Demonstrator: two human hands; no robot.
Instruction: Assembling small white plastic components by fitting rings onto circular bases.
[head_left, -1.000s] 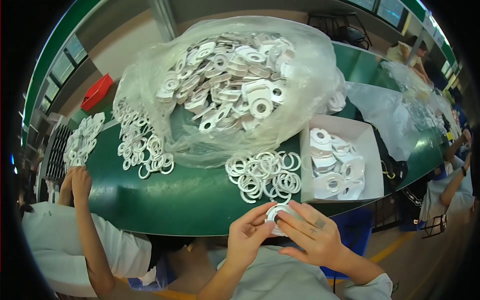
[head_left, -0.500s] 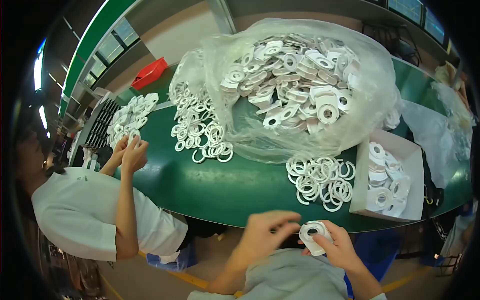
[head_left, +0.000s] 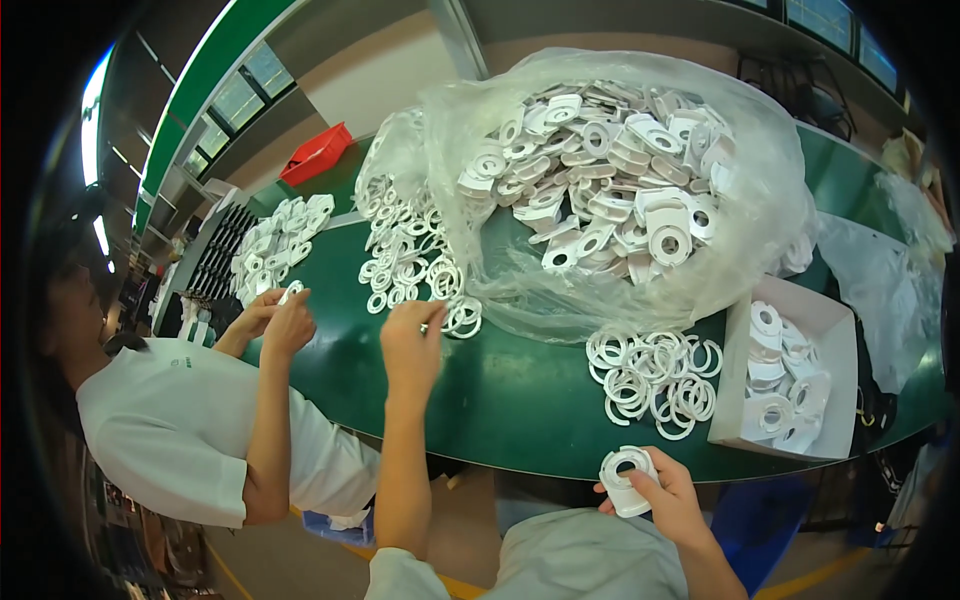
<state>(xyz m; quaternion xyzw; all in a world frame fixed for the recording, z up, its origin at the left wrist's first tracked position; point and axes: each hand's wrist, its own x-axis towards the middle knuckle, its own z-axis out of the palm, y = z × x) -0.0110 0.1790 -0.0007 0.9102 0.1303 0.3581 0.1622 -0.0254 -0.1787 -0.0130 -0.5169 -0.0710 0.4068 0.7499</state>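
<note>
My right hand (head_left: 672, 500) grips a white plastic part (head_left: 627, 484) just off the table's near edge. This part has a round collar with a hole and a flat tab, and my thumb presses on its face. My left hand (head_left: 412, 345) is stretched out over the table, at the near end of a heap of white rings (head_left: 407, 262). Its fingertips are pinched together beside the nearest rings; what is between them is too small to make out. A second group of open white rings (head_left: 655, 380) lies in front of the large bag, nearer my right hand.
A large clear plastic bag (head_left: 775, 215) full of white parts fills the green table's (head_left: 530, 400) middle. At right stands a box (head_left: 790, 452) of similar parts. On the left a co-worker (head_left: 180, 425) handles a white piece by more parts (head_left: 285, 235). A red tray (head_left: 316, 152) sits behind.
My left hand has left the white plastic part and moved forward and left to the ring heap. My right hand keeps its grip on the part. The whole view has shifted slightly.
</note>
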